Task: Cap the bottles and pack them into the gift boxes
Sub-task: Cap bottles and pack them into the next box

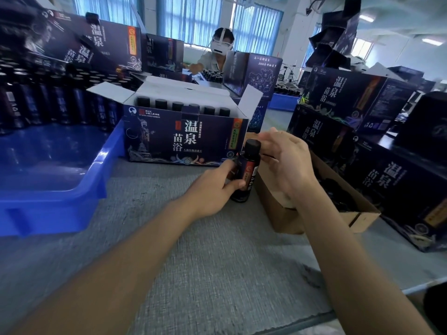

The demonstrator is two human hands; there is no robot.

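Note:
A dark bottle point(246, 175) with a red and white label stands on the grey table, held round its body by my left hand point(212, 189). A black cap point(252, 145) sits on its neck. My right hand point(283, 160) is at the cap, fingers curled around it from the right. Just behind stands an open dark-blue gift box point(183, 139) with a row of capped bottles point(181, 106) inside, its white flaps up.
A blue plastic tray point(60, 170) on the left holds many dark bottles point(48, 102) at its back. A brown cardboard box point(314, 213) with black caps lies right of my hands. Closed gift boxes point(387, 165) are stacked at right and behind. A person sits across the table.

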